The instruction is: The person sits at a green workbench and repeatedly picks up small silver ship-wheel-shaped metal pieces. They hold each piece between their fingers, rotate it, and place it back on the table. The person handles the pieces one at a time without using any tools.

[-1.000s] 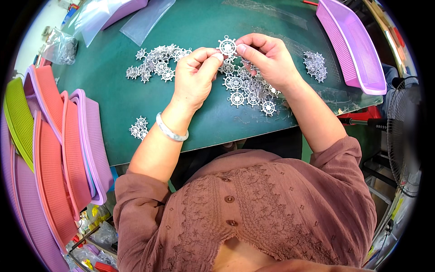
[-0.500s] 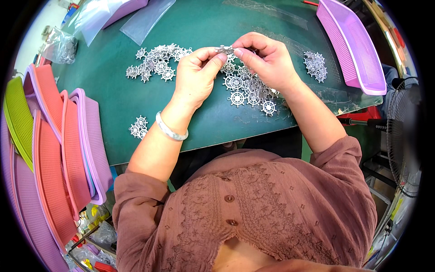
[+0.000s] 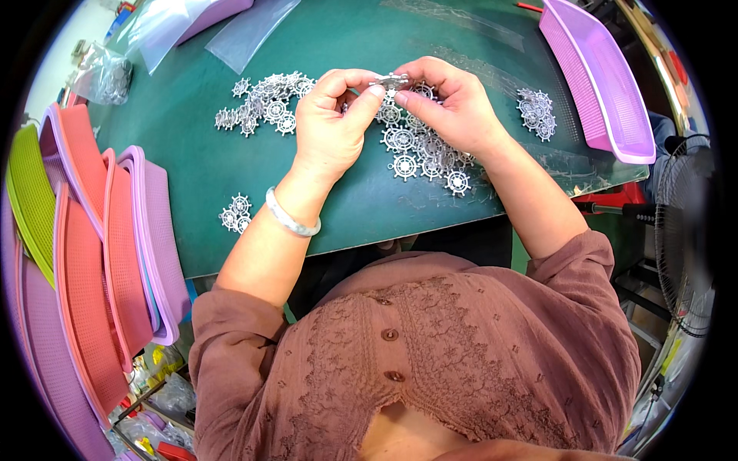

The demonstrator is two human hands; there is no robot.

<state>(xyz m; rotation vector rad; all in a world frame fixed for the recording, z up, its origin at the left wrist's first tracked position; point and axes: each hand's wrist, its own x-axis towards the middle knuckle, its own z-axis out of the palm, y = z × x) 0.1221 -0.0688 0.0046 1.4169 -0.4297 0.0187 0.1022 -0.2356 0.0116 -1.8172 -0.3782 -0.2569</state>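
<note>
My left hand (image 3: 334,115) pinches a small silver ship's wheel charm (image 3: 390,81) between thumb and forefinger, tilted nearly edge-on. At the charm's right end are the fingertips of my right hand (image 3: 453,104); its forefinger touches the edge and its thumb sits a little lower. Under and beside my right hand lies a loose heap of the same silver wheel charms (image 3: 415,146), partly hidden by the fingers. Another pile of wheel charms (image 3: 269,104) spreads to the left of my left hand. A white marbled bangle (image 3: 290,215) circles my left wrist.
A few charms (image 3: 236,213) lie near the table's front edge, and a small cluster (image 3: 536,114) at right beside a purple basket (image 3: 600,84). Nested plastic baskets (image 3: 100,253) stand at left. Clear plastic bags (image 3: 250,31) lie at the back. A fan (image 3: 684,230) stands at right.
The held charm has turned slightly and shifted a little right. My right thumb has eased down from it, while the left hand keeps its pinch.
</note>
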